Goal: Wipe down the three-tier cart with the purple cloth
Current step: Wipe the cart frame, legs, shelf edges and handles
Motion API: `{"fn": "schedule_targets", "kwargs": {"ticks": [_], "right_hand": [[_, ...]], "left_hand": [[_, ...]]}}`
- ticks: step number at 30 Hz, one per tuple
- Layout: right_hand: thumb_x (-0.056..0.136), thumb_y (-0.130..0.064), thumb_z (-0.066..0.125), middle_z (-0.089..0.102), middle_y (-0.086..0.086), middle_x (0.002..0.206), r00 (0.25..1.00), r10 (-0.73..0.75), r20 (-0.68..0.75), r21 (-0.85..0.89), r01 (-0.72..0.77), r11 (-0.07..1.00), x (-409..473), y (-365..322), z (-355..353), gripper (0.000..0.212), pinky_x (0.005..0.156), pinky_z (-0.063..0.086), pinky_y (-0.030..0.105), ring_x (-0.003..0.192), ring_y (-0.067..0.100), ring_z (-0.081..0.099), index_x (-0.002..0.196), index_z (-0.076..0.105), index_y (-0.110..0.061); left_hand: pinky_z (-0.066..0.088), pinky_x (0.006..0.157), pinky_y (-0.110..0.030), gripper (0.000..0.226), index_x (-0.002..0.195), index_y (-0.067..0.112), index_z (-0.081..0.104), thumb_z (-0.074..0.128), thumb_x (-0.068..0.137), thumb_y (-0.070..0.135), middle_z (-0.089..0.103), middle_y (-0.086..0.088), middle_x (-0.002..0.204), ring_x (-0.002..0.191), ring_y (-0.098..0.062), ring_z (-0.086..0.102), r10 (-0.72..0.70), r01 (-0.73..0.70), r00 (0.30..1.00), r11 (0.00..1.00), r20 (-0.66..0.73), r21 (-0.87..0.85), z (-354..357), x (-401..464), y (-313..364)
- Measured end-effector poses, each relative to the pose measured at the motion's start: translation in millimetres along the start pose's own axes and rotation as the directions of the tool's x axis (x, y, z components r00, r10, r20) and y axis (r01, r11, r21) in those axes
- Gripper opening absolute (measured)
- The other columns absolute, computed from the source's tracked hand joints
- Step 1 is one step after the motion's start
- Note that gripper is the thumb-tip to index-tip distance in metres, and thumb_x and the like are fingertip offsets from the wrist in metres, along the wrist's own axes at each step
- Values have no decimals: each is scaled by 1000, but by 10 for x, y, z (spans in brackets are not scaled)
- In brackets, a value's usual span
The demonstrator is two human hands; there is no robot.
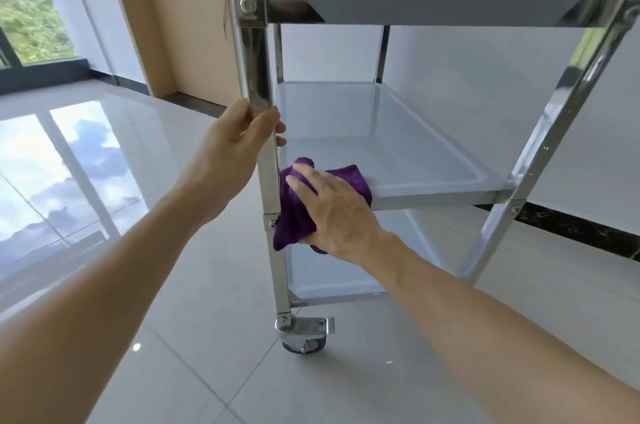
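Observation:
A stainless steel three-tier cart stands on the tiled floor in front of me. My left hand grips its near left upright post just above the middle tier. The purple cloth lies over the near left corner of the middle shelf and hangs down past its front rim. My right hand lies on top of the cloth with its fingers spread and pointing left, the thumb tucked under the hanging part. The bottom shelf shows below my right wrist.
A locking caster wheel sits under the near left post. A white wall with a dark skirting strip runs behind the cart. A beige door and a large window lie to the left, with glossy floor tiles all around.

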State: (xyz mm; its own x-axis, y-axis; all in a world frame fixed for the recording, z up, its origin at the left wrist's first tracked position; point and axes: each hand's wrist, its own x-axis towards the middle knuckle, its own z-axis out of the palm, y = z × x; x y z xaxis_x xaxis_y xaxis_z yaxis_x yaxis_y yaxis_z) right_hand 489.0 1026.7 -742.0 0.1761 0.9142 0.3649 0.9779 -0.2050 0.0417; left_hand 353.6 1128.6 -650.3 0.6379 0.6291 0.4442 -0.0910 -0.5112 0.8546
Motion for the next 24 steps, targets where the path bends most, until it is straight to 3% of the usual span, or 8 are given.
{"fn": "schedule_targets", "kwargs": {"ticks": [5, 8, 10, 12, 16, 19, 22, 24], "right_hand": [[86, -31, 70, 18, 9, 162, 998, -30, -48, -155, 23, 988, 130, -333, 108, 75, 115, 27, 47, 141, 34, 30, 148, 30, -21], [83, -17, 71, 23, 9, 161, 995, -72, -68, -180, 58, 982, 82, -321, 117, 74, 112, 34, 44, 138, 32, 38, 146, 33, -20], [79, -14, 73, 32, 9, 158, 993, -80, -89, -191, 62, 980, -40, -176, 68, 70, 108, 39, 42, 131, 30, 47, 142, 42, -19], [71, -12, 78, 43, 9, 152, 989, -48, -137, -181, 22, 983, -221, 45, 23, 69, 103, 45, 42, 122, 30, 56, 135, 54, -18], [59, -13, 87, 54, 8, 143, 985, 61, -164, -175, -90, 980, -477, 285, -28, 71, 99, 49, 45, 114, 33, 62, 126, 63, -15], [58, -16, 89, 56, 10, 140, 991, 72, -116, -184, -93, 979, -394, 94, -35, 74, 99, 49, 48, 114, 36, 62, 127, 62, -13], [71, -23, 84, 43, 9, 152, 999, 20, -50, -176, -29, 984, -208, -243, -16, 78, 110, 40, 48, 129, 36, 51, 140, 49, -16], [79, -22, 78, 30, 8, 159, 1000, -15, -22, -179, 10, 984, -104, -462, 7, 81, 115, 32, 48, 137, 37, 41, 147, 35, -18]], "left_hand": [[48, 71, -14, 21, 105, 15, 56, 40, 104, 30, 62, 15, 83, 80, 1, 66, 56, -37, 990, 989, -128, 141, -168, -163, -83], [51, 80, -26, 25, 107, 13, 56, 39, 105, 30, 61, 18, 77, 88, -9, 65, 61, -26, 985, 977, -161, 213, -295, -257, -64], [52, 88, -42, 25, 109, 15, 56, 39, 105, 34, 63, 10, 85, 91, -19, 64, 39, -1, 985, 975, -167, 221, -376, -299, -52], [52, 91, -48, 24, 109, 19, 55, 39, 105, 36, 65, 5, 94, 91, -18, 63, 11, 23, 986, 979, -164, 205, -420, -327, -34], [51, 90, -41, 19, 107, 23, 55, 40, 105, 35, 64, 8, 93, 87, -8, 62, -15, 43, 986, 985, -167, 168, -379, -357, -3], [51, 89, -38, 15, 104, 26, 52, 39, 105, 34, 63, 8, 94, 91, -11, 64, -29, 54, 984, 989, -175, 141, -343, -394, 19], [53, 90, -39, 12, 104, 27, 51, 40, 105, 32, 64, 4, 98, 94, -15, 65, -28, 54, 979, 991, -202, 126, -334, -439, 41], [52, 80, -29, 13, 105, 22, 52, 42, 104, 31, 64, 3, 96, 87, -10, 64, -13, 49, 973, 987, -230, 150, -332, -474, 38]]}}
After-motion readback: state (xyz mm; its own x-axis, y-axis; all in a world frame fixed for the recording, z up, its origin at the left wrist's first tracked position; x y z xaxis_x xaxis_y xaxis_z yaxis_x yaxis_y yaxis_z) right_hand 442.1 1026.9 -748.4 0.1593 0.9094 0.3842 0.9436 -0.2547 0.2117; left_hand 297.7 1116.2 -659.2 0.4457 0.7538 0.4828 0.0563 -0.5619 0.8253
